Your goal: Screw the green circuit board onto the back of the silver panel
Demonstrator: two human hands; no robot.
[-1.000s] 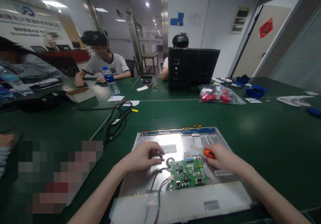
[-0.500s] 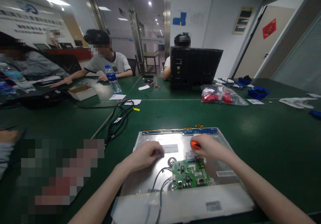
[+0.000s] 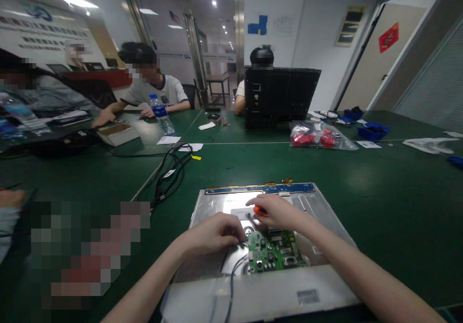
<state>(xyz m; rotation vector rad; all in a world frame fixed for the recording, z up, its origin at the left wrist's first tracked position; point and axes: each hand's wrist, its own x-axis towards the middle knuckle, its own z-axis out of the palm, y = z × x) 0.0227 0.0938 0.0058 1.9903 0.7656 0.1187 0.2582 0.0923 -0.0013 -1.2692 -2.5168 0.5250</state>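
A bare metal monitor back panel [image 3: 318, 202] lies flat on the green table in front of me. A green circuit board [image 3: 275, 251] is mounted near its front, and a blue strip board [image 3: 260, 188] runs along its far edge. My right hand [image 3: 277, 210] is curled around an orange-handled tool [image 3: 259, 210] over the middle of the panel. My left hand [image 3: 213, 234] rests with bent fingers on the panel just left of the circuit board, close to black wires [image 3: 231, 277].
An upright black monitor back [image 3: 280, 98] stands across the table with a bag of red parts [image 3: 318, 137] beside it. Black cables [image 3: 170, 173], a water bottle [image 3: 161, 115], a cardboard box [image 3: 117, 134] and blue trays [image 3: 372, 131] lie around. Several people sit at the far left.
My right hand with the orange tool has moved left, from the panel's right side to its middle. My left hand has slid slightly toward the circuit board.
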